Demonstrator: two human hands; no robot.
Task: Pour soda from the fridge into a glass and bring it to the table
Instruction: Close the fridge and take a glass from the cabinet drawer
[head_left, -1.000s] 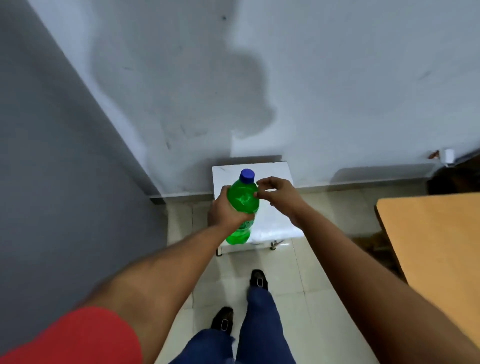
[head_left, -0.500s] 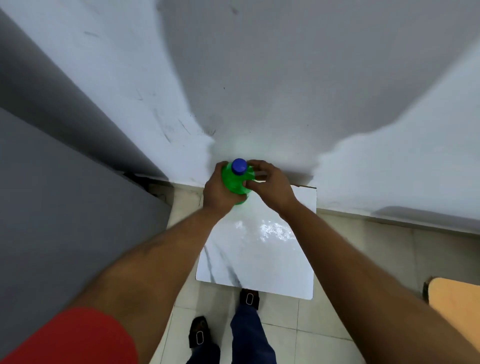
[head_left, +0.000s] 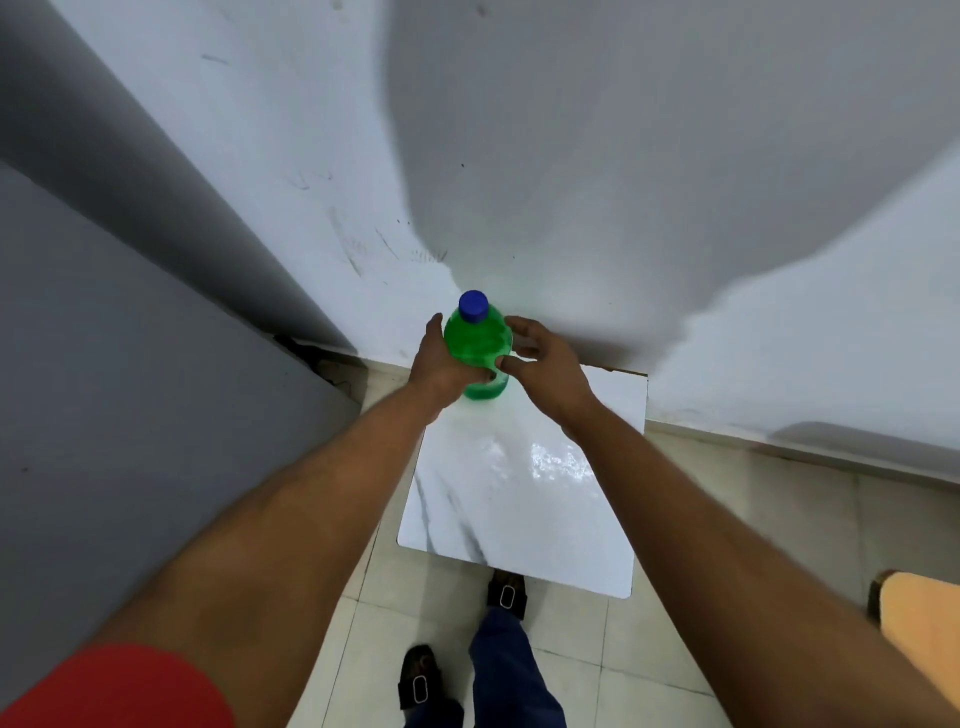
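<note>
A green soda bottle (head_left: 478, 338) with a blue cap (head_left: 473, 304) stands upright at the far left corner of a small white marble-topped table (head_left: 524, 499). My left hand (head_left: 441, 364) wraps around the bottle's left side and holds it. My right hand (head_left: 545, 364) is just right of the bottle with its fingers spread, fingertips close to or lightly touching the bottle. No glass is in view.
A grey panel (head_left: 130, 389) fills the left side, with a white wall (head_left: 623, 182) behind the table. A wooden tabletop corner (head_left: 919, 618) shows at the right edge. My shoes (head_left: 506, 592) stand on the tiled floor at the table's near edge.
I have stepped up to the small table. The bottle has come down onto its far corner, and my right hand has left the cap area and spread its fingers.
</note>
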